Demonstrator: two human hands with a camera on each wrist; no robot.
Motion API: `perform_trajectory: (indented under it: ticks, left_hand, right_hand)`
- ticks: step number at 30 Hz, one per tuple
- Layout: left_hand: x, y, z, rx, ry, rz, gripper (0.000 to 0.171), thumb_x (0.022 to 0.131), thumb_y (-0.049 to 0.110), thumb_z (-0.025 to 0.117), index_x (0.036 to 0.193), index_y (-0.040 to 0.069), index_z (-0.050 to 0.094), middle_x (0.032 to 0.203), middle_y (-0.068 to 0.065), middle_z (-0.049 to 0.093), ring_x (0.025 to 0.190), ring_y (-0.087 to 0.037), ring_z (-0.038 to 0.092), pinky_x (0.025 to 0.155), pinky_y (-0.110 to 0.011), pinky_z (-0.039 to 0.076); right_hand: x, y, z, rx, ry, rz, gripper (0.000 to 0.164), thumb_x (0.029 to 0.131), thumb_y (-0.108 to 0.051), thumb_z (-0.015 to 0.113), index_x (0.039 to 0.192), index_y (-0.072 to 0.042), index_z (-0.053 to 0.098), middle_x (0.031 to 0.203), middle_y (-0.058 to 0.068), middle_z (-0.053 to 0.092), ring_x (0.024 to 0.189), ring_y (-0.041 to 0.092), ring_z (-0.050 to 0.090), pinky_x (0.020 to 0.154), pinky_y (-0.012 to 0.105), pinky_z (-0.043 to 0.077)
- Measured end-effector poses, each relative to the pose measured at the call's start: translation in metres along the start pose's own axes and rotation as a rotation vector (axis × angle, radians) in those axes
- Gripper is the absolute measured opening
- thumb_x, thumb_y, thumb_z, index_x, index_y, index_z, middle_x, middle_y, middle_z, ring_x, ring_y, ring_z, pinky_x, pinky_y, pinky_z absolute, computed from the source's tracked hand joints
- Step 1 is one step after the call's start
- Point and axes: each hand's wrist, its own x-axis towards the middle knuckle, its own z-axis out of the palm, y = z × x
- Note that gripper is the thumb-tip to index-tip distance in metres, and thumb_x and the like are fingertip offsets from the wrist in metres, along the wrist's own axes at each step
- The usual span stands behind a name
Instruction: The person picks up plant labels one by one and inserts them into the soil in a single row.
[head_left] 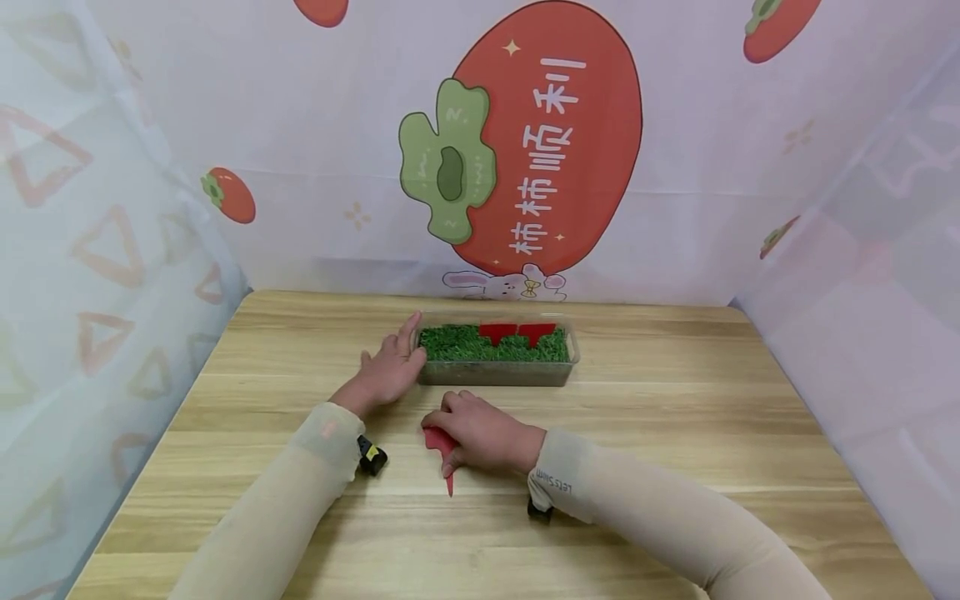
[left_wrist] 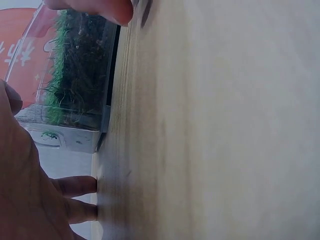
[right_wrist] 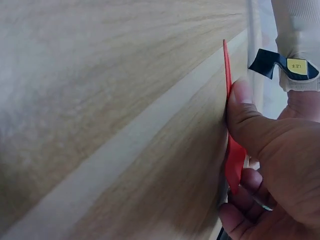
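My right hand [head_left: 483, 429] pinches a red plant label [right_wrist: 234, 165] between thumb and fingers. The label's narrow pointed end sticks out past the thumb, just over the table in front of the tub. My left hand [head_left: 390, 372] lies at the left end of a clear plastic tub [head_left: 491, 374], its fingers spread; in the left wrist view some fingertips [left_wrist: 82, 186] touch the table. Green grass [head_left: 465, 343] on dark soil fills the tub. Two red labels [head_left: 498, 333] [head_left: 536, 333] stand side by side in it, toward the back right.
The tub stands near the back edge of the wood-grain table [head_left: 675, 417]. Behind it hangs a cloth backdrop [head_left: 322, 242] printed with persimmons, and cloth also covers both sides. A black strap with a yellow label [right_wrist: 297, 66] shows at the left wrist.
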Motion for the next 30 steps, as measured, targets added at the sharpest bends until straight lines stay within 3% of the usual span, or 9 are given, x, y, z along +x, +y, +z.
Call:
perform_trajectory:
  ticks: [6,13,22,30]
  left_hand:
    - [0.0,-0.001,0.0,0.002,0.003,0.004,0.065,0.105,0.047,0.021,0.161,0.036,-0.009,0.164,-0.027,0.013,0.152,-0.046,0.012,0.111,-0.076,-0.009]
    - [0.0,-0.002,0.001,-0.003,-0.004,0.003,0.063,0.105,0.048,0.021,0.158,0.044,-0.013,0.164,-0.026,0.013,0.152,-0.045,0.014,0.111,-0.075,-0.01]
    - [-0.002,0.001,-0.001,0.004,-0.001,0.003,0.062,0.106,0.048,0.021,0.157,0.045,-0.014,0.164,-0.026,0.014,0.151,-0.045,0.014,0.111,-0.075,-0.009]
    - [-0.002,0.001,0.0,-0.01,-0.006,0.004,0.063,0.105,0.047,0.022,0.157,0.045,-0.014,0.164,-0.026,0.013,0.151,-0.046,0.014,0.111,-0.076,-0.01]
  right_hand:
    - [0.0,0.0,-0.001,-0.008,-0.004,-0.012,0.059,0.081,-0.05,0.079,0.13,-0.023,0.063,0.106,-0.005,0.058,0.092,0.009,0.048,0.081,0.022,0.041]
    - [-0.002,-0.001,-0.005,-0.002,0.023,-0.032,0.055,0.083,-0.049,0.078,0.129,-0.023,0.063,0.108,-0.005,0.059,0.095,0.009,0.049,0.083,0.022,0.044]
    - [-0.005,-0.001,-0.021,-0.034,0.131,-0.124,0.036,0.089,-0.026,0.077,0.123,-0.02,0.069,0.103,-0.004,0.062,0.095,0.009,0.055,0.084,0.02,0.048]
    - [-0.009,-0.003,-0.043,-0.033,0.078,-0.102,0.036,0.086,-0.009,0.079,0.118,-0.025,0.074,0.105,-0.006,0.066,0.098,0.007,0.056,0.09,0.018,0.049]
